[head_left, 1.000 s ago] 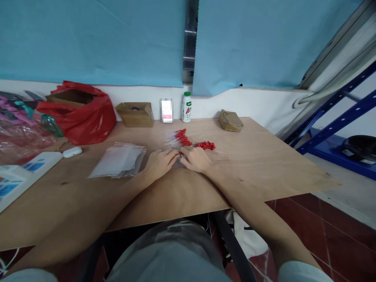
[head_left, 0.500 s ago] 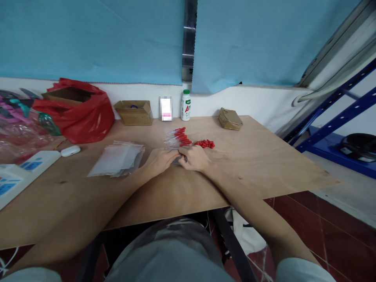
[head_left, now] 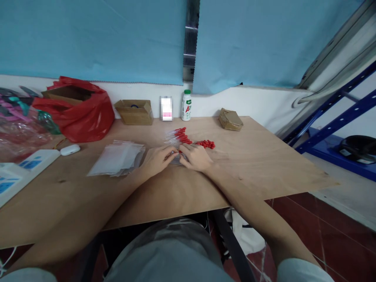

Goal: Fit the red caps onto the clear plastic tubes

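My left hand (head_left: 160, 158) is closed in a pinch on a thin metal rod (head_left: 172, 152), of which only a short bit shows. Close beside it, my right hand (head_left: 195, 156) is also closed, with a bit of a small red cap (head_left: 180, 151) at its fingertips. Under and between the hands lie several thin grey metal rods (head_left: 175, 159), partly hidden. Just beyond, several rods with red ends (head_left: 182, 137) are laid in a row, red ends to the right. A pile of small red caps (head_left: 207, 144) rests past my right knuckles.
Clear zip bags (head_left: 117, 156) are stacked left of my left hand. Farther left are a power strip (head_left: 32, 168), a white charger-like piece (head_left: 70, 150) and a red plastic bag (head_left: 79, 117). Along the wall stand an open carton (head_left: 134, 113), a white bottle (head_left: 186, 105) and a taped parcel (head_left: 230, 119).
The fingertips of both hands have parted slightly, and a bit of red now shows between them. The rods and caps on the table stay where they were.
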The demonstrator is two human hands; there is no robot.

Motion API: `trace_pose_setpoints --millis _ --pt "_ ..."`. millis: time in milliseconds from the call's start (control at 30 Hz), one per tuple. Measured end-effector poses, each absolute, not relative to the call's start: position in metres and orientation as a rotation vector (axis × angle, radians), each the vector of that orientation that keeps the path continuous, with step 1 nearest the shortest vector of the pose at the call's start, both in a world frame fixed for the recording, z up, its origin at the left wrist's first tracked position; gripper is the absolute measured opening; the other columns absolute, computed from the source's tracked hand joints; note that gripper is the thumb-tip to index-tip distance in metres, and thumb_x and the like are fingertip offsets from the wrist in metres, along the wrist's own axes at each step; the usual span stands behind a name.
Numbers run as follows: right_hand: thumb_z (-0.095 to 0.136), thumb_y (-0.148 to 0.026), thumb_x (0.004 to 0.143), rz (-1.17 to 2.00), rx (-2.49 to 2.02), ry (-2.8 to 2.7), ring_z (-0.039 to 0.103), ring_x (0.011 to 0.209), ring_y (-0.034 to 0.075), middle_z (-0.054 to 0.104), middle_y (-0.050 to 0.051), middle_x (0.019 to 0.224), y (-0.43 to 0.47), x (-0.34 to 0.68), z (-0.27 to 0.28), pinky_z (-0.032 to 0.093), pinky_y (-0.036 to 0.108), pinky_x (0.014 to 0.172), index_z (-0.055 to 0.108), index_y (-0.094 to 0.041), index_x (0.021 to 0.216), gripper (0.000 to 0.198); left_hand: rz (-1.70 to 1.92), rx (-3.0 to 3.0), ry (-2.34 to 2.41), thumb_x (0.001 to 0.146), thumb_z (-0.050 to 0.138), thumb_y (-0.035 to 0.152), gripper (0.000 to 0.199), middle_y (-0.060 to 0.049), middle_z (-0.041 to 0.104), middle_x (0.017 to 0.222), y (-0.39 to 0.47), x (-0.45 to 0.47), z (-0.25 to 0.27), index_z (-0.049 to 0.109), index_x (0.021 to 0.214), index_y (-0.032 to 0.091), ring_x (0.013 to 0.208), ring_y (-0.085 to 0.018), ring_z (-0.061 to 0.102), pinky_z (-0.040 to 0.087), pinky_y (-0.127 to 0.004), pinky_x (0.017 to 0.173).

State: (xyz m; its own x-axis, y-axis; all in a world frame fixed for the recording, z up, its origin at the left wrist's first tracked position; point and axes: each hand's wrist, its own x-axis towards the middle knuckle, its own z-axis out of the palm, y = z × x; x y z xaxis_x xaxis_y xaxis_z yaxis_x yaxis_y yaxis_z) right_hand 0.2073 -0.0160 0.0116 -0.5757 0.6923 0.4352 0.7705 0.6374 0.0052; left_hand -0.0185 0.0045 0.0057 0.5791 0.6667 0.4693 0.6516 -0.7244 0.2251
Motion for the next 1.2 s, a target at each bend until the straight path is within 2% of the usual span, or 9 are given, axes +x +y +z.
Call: trace_pose_setpoints --millis 267,467,633,833,1033,1200 --pt "0.043 -0.036 0.105 -0.202 -1.269 -2.43 0.059 0.077 0.018 0.071 0.008 0.107 -0.016 0.204 0.013 0.027 0.03 0.063 0.064 -0.017 0.111 0.029 0.822 2.728 1.282 0.106 0.052 0.038 0.021 -0.003 0.078 0.105 -0.004 -0.012 0.008 0.068 0.111 0.025 0.084 -0.019 0.071 0.046 -0.03 0.071" --pt "0.044 -0.035 0.103 -0.187 -1.265 -2.43 0.059 0.077 0.018 0.072 0.007 0.103 -0.017 0.203 0.012 0.026 0.03 0.063 0.066 -0.019 0.104 0.028 0.688 2.854 1.194 0.111 0.037 0.034 0.034 -0.007 0.078 0.109 -0.002 -0.012 0.005 0.069 0.112 0.022 0.095 -0.021 0.073 0.05 -0.031 0.077" --pt "0.048 -0.033 0.097 -0.188 -1.301 -2.407 0.059 0.075 0.019 0.073 0.006 0.097 -0.017 0.198 0.009 0.023 0.031 0.062 0.068 -0.02 0.099 0.024 0.667 2.871 1.196 0.111 0.04 0.036 0.035 -0.007 0.08 0.103 0.0 -0.01 0.002 0.072 0.114 0.022 0.087 -0.021 0.074 0.049 -0.032 0.073" --pt "0.047 -0.029 0.094 -0.158 -1.316 -2.409 0.062 0.078 0.02 0.075 0.008 0.096 -0.017 0.196 0.011 0.027 0.031 0.063 0.069 -0.018 0.098 0.025 0.629 2.88 1.115 0.109 0.042 0.034 0.034 -0.008 0.079 0.104 0.005 -0.011 0.006 0.074 0.114 0.024 0.085 -0.021 0.072 0.049 -0.032 0.074" --pt "0.047 -0.03 0.094 -0.184 -1.297 -2.438 0.06 0.073 0.02 0.075 0.008 0.093 -0.018 0.197 0.013 0.028 0.032 0.064 0.068 -0.017 0.096 0.025 0.615 2.914 1.056 0.109 0.042 0.036 0.034 -0.006 0.078 0.096 0.01 -0.014 0.01 0.075 0.108 0.025 0.081 -0.021 0.071 0.048 -0.032 0.072" --pt "0.044 -0.032 0.1 -0.118 -1.257 -2.383 0.063 0.081 0.02 0.073 0.008 0.104 -0.018 0.202 0.011 0.033 0.03 0.067 0.066 -0.018 0.107 0.027 0.711 2.918 1.09 0.11 0.042 0.04 0.036 -0.006 0.079 0.103 0.011 -0.02 0.01 0.075 0.108 0.024 0.091 -0.021 0.071 0.049 -0.032 0.078"
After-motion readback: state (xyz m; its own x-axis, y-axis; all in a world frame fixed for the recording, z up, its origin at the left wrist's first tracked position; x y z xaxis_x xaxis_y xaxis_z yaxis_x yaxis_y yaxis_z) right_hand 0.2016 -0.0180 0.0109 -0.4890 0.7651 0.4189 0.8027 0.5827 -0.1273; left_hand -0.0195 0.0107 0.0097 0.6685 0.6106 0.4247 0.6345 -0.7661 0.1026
